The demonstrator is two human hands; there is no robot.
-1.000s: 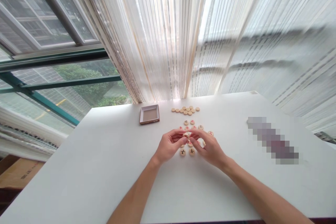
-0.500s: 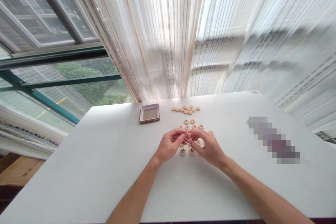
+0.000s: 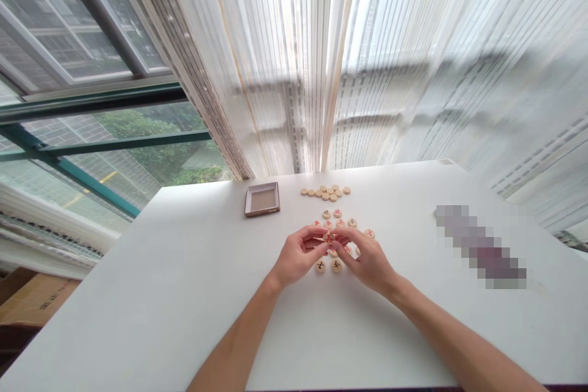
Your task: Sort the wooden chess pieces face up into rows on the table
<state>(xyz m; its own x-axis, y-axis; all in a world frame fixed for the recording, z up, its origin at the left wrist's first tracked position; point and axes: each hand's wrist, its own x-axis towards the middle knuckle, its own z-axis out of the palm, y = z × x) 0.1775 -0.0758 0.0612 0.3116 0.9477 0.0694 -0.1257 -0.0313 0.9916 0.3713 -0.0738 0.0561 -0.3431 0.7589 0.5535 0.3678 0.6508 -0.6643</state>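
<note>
Both hands meet over a cluster of round wooden chess pieces with red and black characters on a white table. My left hand and my right hand pinch one red-marked piece between their fingertips, just above the others. Two black-marked pieces lie right below the hands. A second group of blank-faced pieces lies farther back near the curtain.
A small brown square box sits at the back left of the pieces. A blurred-out patch lies on the table's right. Sheer striped curtains hang behind the table; a window is at the left.
The piece held between the fingertips has been turned, so its red face shows more. Hands stay in the same spot.
</note>
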